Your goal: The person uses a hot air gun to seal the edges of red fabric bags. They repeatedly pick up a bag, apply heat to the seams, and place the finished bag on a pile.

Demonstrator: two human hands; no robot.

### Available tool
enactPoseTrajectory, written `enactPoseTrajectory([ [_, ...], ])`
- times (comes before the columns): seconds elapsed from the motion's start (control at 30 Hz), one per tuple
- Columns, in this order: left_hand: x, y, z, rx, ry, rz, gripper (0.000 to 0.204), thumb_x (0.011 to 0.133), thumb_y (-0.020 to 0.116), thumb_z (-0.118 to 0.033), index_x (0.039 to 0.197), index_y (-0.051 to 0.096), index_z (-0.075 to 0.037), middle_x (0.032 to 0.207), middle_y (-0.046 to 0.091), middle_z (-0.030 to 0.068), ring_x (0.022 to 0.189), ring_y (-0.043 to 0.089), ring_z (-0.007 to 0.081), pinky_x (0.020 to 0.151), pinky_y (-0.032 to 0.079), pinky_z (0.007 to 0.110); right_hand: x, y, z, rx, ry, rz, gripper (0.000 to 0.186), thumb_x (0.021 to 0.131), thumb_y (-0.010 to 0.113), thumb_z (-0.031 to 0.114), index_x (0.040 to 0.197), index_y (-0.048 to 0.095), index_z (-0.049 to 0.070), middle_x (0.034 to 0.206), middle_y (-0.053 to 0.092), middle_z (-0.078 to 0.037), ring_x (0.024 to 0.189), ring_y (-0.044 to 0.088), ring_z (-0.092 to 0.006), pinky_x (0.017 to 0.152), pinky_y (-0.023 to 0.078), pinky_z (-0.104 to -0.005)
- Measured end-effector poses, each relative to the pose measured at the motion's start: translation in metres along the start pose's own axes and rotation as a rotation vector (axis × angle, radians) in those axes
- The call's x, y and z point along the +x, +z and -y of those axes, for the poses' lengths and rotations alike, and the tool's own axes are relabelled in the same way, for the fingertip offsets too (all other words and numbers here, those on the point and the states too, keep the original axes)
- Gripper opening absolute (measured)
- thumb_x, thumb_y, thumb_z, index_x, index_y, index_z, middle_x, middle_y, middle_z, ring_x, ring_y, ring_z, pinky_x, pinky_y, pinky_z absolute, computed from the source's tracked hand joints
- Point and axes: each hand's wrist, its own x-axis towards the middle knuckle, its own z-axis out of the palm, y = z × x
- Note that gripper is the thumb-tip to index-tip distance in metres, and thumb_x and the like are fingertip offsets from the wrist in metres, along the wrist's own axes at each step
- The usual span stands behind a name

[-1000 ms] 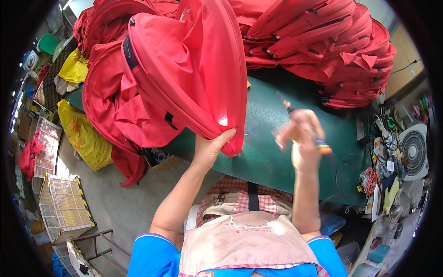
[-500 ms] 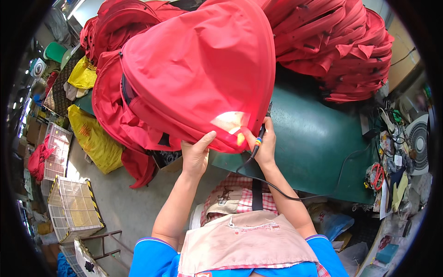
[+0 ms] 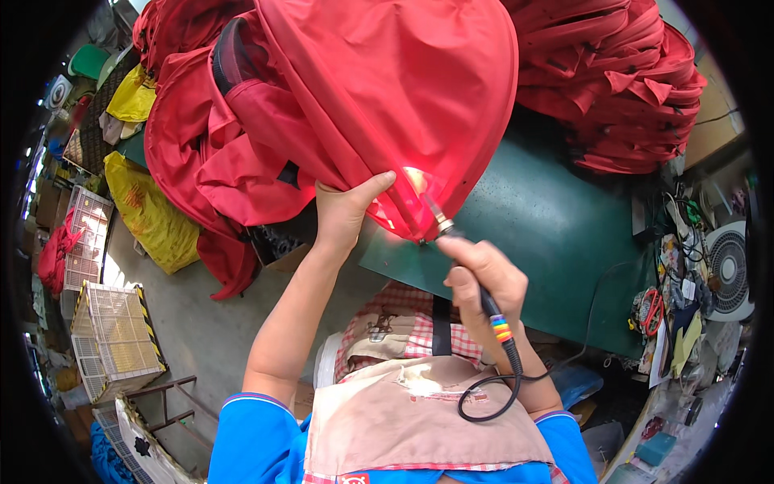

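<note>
My left hand grips the lower edge of a large red fabric bag, its thumb on top and the fingers hidden beneath. A dark zipper-like trim and loose folds show along the bag's left part. In my right hand is a soldering iron with a black handle, coloured bands and a black cord. Its thin metal tip points up and left to the bag's lower corner, where a bright spot of light falls. Whether the tip touches the fabric I cannot tell.
A stack of red fabric pieces lies at the back right of the green table. On the right stand a fan and red-handled scissors. A yellow bag and a wire crate are at left.
My right hand has let go of the bag's edge and swung the soldering iron round, tip toward the fabric. The bag has shifted slightly up and right, still in my left hand.
</note>
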Motion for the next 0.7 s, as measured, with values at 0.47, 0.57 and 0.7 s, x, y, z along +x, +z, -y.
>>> enactPoseTrajectory([
  [0.47, -0.015, 0.014, -0.006, -0.001, -0.038, -0.001, 0.034, 0.080, 0.081, -0.002, 0.110, 0.066, 0.000, 0.106, 0.072, 0.0070, 0.094, 0.069, 0.0150, 0.083, 0.055, 0.030, 0.059, 0.007, 0.025, 0.009, 0.362, 0.238, 0.024, 0.100, 0.055, 0.014, 0.100, 0.071, -0.003, 0.065, 0.065, -0.007, 0.053, 0.061, -0.0128, 0.049, 0.047, -0.0267],
  [0.57, -0.013, 0.006, -0.005, -0.030, -0.076, 0.021, 0.040, 0.079, 0.083, -0.004, 0.114, 0.066, 0.000, 0.110, 0.071, 0.0071, 0.099, 0.067, 0.0149, 0.087, 0.054, 0.031, 0.094, -0.053, 0.042, 0.175, 0.615, 0.515, 0.033, 0.105, 0.054, 0.028, 0.102, 0.070, 0.000, 0.065, 0.067, -0.004, 0.055, 0.062, -0.0095, 0.046, 0.044, -0.0210],
  [0.7, -0.027, -0.008, 0.006, -0.060, -0.130, 0.039, 0.065, 0.075, 0.086, -0.001, 0.132, 0.056, -0.001, 0.124, 0.066, 0.0079, 0.112, 0.064, 0.0189, 0.098, 0.053, 0.036, 0.168, -0.046, 0.036, 0.255, 0.234, 0.144, 0.025, 0.102, 0.061, 0.027, 0.106, 0.065, 0.002, 0.074, 0.069, -0.007, 0.065, 0.066, -0.0088, 0.054, 0.049, -0.0213],
])
